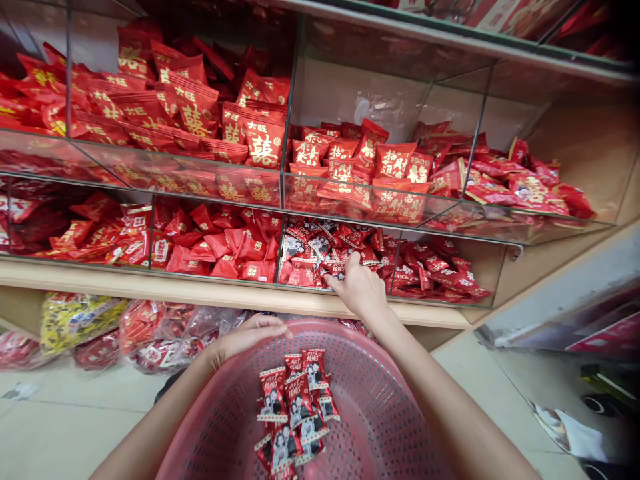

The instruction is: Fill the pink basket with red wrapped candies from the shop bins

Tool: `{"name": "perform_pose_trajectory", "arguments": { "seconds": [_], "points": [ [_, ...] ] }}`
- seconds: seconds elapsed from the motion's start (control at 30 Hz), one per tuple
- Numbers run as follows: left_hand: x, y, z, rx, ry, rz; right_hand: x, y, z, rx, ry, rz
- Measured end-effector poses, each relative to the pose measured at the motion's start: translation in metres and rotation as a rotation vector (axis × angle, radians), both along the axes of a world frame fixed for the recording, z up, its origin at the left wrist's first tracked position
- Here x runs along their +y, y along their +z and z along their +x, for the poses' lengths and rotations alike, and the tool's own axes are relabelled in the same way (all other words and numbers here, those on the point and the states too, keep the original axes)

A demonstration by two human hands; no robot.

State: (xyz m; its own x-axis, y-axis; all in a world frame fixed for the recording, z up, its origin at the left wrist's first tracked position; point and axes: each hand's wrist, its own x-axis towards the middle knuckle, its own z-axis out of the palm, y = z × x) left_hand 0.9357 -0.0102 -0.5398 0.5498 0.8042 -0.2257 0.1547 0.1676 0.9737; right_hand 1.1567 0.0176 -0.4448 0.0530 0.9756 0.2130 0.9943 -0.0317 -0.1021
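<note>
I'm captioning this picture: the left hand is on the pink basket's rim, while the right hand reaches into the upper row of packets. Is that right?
Wrong row: the head view shows the right hand reaching into the lower row of packets. The left hand is on the pink basket's rim.

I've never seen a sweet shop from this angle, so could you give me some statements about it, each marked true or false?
1. The left hand touches the rim of the pink perforated basket. True.
2. The right hand reaches to the upper shelf. False: it is at the lower shelf.
3. The basket is empty. False: red printed packets lie in it.
4. A yellow bag lies below the lower shelf. True.
</note>
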Motion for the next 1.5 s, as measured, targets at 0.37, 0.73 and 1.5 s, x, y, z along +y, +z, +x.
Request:
{"name": "perform_pose_trajectory", "arguments": {
  "seconds": [0.37, 0.73, 1.5],
  "points": [
    [0.0, 0.0, 0.001, 0.032, -0.009, 0.043, -0.02, 0.011, 0.007, 0.131, 0.014, 0.105],
    [-0.002, 0.001, 0.002, -0.049, 0.061, -0.167, -0.098, -0.027, -0.027, 0.37, 0.33, -0.232],
    [0.002, -0.006, -0.001, -0.024, 0.042, 0.035, -0.086, -0.095, -0.071, -0.037, 0.348, -0.291]
  ]
}}
